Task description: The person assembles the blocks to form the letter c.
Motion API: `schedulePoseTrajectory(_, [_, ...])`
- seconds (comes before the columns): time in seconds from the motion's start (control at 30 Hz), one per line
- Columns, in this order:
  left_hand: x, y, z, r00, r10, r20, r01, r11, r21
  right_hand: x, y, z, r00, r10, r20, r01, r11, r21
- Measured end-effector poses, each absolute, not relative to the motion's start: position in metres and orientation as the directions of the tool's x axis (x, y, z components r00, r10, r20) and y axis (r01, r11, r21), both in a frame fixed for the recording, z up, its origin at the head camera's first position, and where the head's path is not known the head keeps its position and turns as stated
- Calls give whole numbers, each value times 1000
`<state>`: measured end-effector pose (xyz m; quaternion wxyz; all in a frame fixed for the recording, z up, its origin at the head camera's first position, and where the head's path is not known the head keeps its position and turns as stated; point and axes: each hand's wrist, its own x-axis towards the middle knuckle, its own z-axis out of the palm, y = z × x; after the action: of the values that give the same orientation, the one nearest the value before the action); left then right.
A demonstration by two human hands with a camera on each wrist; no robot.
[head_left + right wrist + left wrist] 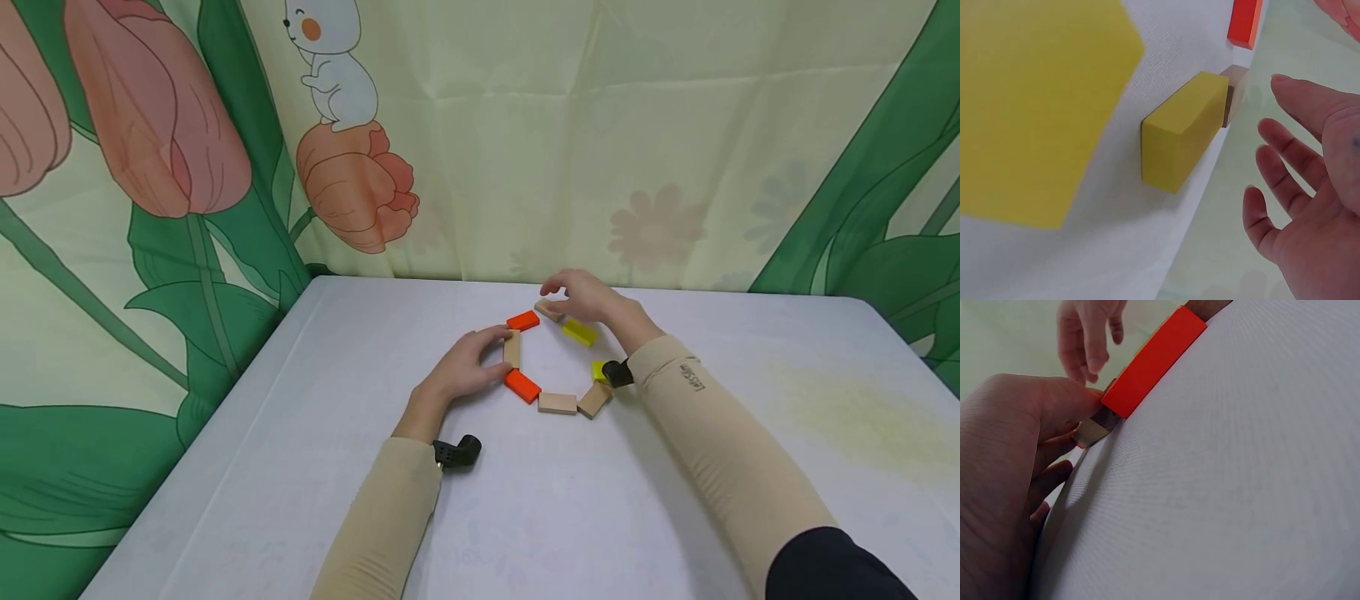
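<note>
Small wooden blocks lie in a rough ring on the white table. At its left side my left hand [468,364] pinches a plain wooden block [512,350] lengthwise, index finger at the far end and thumb at the near end. The thumb is close to a red block [1154,362] in the left wrist view. My right hand [588,302] hovers at the back of the ring, above another plain block [549,311]. Its fingers [1291,144] are spread and hold nothing in the right wrist view. A yellow block [1188,131] lies beside that plain block.
A second red block [523,320] sits at the ring's back left. Two plain blocks, one in front [557,404] and one at front right [595,400], continue the ring. Another yellow block [599,372] is partly behind my right wrist's camera [618,373]. A printed curtain [525,167] hangs behind the table.
</note>
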<state>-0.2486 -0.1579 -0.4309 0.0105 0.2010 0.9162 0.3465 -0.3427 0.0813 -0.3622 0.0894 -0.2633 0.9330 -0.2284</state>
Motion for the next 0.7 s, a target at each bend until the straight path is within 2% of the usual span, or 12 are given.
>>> schedulePoseTrajectory(0.7, [-248, -156, -432, -935, 345, 86, 317, 702, 638, -339, 81, -367, -864, -496, -82, -403, 780, -478])
